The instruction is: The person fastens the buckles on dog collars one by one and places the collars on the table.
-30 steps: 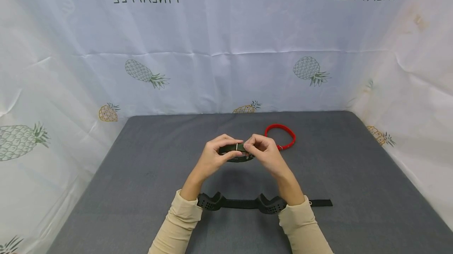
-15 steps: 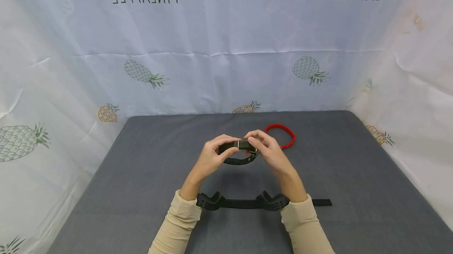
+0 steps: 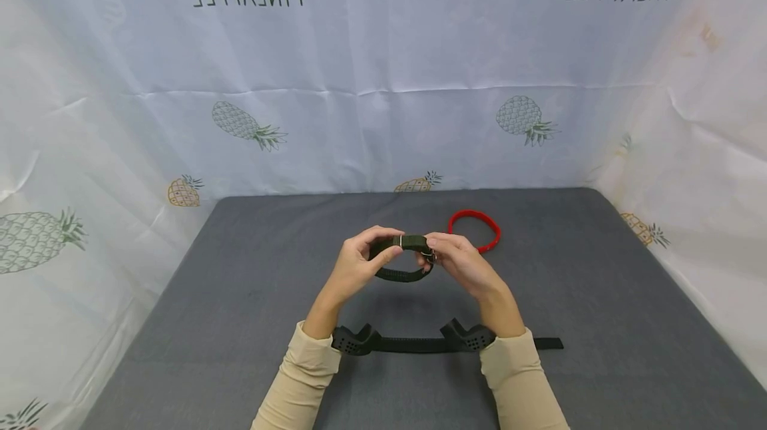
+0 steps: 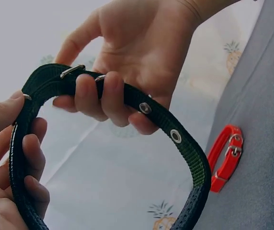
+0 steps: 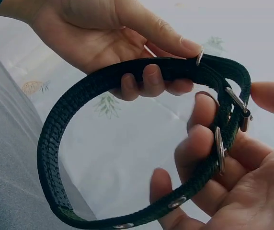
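A dark green dog collar [image 3: 403,276], fastened in a loop, is held above the table between both hands. My left hand [image 3: 352,262] grips one side, its thumb at a metal strap loop [image 5: 199,58] and its fingers curled round the webbing. My right hand [image 3: 469,266] holds the other side near the silver buckle [image 4: 72,71], with its fingers reaching inside the collar. A D-ring [image 5: 220,149] sits beside those fingers. Metal eyelets [image 4: 176,136] run along the strap. Near the buckle the webbing lies doubled in the right wrist view.
A red collar [image 3: 495,230] with its own buckle lies on the grey table [image 3: 269,297] behind my right hand. Under my wrists a black strap [image 3: 413,345] lies flat across the table. Black mounts [image 3: 358,340] sit at both wrists. Pineapple-print curtains [image 3: 383,144] surround the table.
My right hand has shifted slightly right and turned along the green collar, its fingers now lower by the buckle. More of the collar's loop shows. My left hand keeps its grip.
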`<state>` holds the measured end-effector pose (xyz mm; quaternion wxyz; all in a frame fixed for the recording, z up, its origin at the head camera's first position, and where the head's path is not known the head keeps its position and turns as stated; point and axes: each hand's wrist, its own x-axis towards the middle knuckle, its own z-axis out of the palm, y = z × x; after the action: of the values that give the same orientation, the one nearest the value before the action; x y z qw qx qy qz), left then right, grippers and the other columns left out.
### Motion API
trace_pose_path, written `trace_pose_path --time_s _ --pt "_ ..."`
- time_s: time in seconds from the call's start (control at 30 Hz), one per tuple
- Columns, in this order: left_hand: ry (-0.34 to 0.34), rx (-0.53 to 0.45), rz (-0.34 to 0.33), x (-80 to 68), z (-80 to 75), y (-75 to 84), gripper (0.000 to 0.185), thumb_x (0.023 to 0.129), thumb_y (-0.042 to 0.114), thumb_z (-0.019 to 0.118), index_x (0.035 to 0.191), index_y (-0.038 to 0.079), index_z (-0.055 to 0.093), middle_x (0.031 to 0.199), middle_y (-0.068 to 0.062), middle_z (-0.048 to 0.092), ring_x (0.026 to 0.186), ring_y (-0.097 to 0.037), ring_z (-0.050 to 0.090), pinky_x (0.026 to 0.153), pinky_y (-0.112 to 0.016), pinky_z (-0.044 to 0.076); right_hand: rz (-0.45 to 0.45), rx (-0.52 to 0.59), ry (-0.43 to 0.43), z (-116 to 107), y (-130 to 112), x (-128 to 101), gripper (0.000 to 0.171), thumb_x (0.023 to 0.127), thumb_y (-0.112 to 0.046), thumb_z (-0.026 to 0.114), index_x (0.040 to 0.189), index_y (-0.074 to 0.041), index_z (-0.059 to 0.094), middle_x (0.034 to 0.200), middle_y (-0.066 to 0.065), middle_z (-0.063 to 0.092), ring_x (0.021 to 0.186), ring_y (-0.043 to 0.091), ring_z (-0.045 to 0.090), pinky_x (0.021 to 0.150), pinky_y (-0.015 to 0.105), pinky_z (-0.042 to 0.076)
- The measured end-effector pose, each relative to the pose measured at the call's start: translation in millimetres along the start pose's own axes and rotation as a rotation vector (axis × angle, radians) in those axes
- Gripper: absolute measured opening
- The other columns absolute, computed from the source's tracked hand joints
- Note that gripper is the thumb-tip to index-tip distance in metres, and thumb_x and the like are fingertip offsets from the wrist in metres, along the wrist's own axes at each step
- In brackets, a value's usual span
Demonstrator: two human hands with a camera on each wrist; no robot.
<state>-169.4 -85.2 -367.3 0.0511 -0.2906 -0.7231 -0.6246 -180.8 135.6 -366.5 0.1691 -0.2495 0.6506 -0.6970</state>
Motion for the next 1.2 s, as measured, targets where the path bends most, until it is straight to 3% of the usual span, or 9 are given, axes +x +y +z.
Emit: trace_pose_path --time_s 0.2,0.47,0.63,0.9,1.03,1.2 --pt "-0.019 0.001 -0.017 -1.4 -0.7 -1.2 0.027 0.092 0.012 0.065 0.115 -0.003 0.063 0.108 -0.025 0.063 0.09 0.004 0.062 0.081 -0.019 0.055 -0.009 -0.016 0.043 5.1 1.4 1.1 0.02 0.101 -0.019 0.047 0.091 -0.018 0.063 0.078 -0.009 0.058 0.075 0.009 0.052 0.073 0.021 0.045" --pt "-0.029 0.041 -0.041 0.0 0.5 0.4 0.025 0.092 0.01 0.065 0.115 0.0 0.062 0.1 -0.022 0.064 0.082 0.0 0.058 0.074 -0.019 0.053 -0.086 -0.057 0.096 9.2 1.7 2.5 0.02 0.098 -0.012 0.053 0.081 -0.017 0.061 0.069 -0.009 0.052 0.066 0.01 0.044 0.067 0.026 0.039" --pt "-0.021 0.054 -0.025 0.2 0.5 -0.1 0.025 0.093 0.011 0.064 0.114 -0.001 0.061 0.099 -0.022 0.063 0.082 0.0 0.056 0.076 -0.02 0.052 -0.045 -0.06 0.101 9.6 -0.9 1.6 0.018 0.098 -0.013 0.053 0.082 -0.015 0.062 0.069 -0.01 0.053 0.067 0.01 0.046 0.069 0.026 0.041" --pt "0.044 0.007 -0.012 -0.1 -5.0 -2.1 0.028 0.094 0.01 0.06 0.116 -0.007 0.057 0.099 -0.024 0.06 0.086 -0.001 0.057 0.082 -0.015 0.051 0.077 -0.044 0.03 2.5 -1.0 -0.7 0.031 0.104 -0.035 0.042 0.096 -0.016 0.064 0.081 -0.009 0.061 0.077 0.008 0.056 0.085 0.027 0.045" --pt "0.053 0.015 -0.032 -0.1 -8.9 -2.5 0.029 0.094 0.012 0.061 0.117 -0.006 0.058 0.097 -0.023 0.06 0.085 -0.007 0.058 0.079 -0.016 0.051 0.081 -0.03 0.035 -1.8 -1.5 -1.6 0.033 0.105 -0.035 0.04 0.092 -0.02 0.066 0.077 -0.009 0.061 0.072 0.007 0.057 0.087 0.027 0.046" --pt "0.035 0.039 -0.05 0.2 -13.6 -4.1 0.03 0.095 0.016 0.061 0.116 -0.006 0.059 0.094 -0.024 0.06 0.083 -0.004 0.057 0.079 -0.017 0.051 0.075 -0.029 0.061 -5.0 -1.5 -2.1 0.031 0.104 -0.03 0.04 0.089 -0.018 0.065 0.074 -0.009 0.06 0.072 0.008 0.056 0.084 0.026 0.046"
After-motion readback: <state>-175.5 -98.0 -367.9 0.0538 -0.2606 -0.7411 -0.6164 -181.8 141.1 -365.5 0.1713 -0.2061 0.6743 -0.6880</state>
